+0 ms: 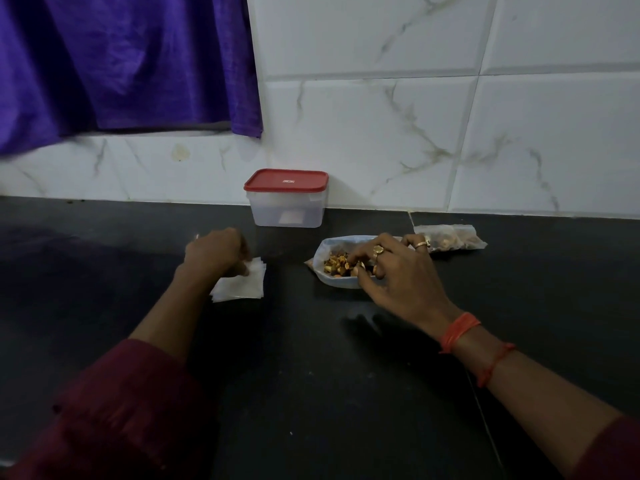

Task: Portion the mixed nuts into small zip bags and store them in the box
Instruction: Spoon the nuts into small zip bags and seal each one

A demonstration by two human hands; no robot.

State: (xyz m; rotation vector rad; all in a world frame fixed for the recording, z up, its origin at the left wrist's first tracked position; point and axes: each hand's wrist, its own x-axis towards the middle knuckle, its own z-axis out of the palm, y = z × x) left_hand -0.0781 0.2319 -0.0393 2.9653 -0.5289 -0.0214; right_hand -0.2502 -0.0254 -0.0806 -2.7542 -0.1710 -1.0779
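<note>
A clear plastic box [286, 211] with a red lid [286, 180] stands shut against the tiled wall. A stack of small empty zip bags [242, 287] lies on the black counter; my left hand [216, 252] rests on its top edge with curled fingers pinching a bag. To the right lies an open plastic bag of mixed nuts [341, 263]. My right hand [394, 271] reaches into it, fingers curled among the nuts. A filled small zip bag [450, 239] lies behind that hand, by the wall.
The black counter [311, 375] stretches wide towards me. A purple curtain [121, 64] hangs at the upper left over the white marble-patterned wall tiles [450, 116].
</note>
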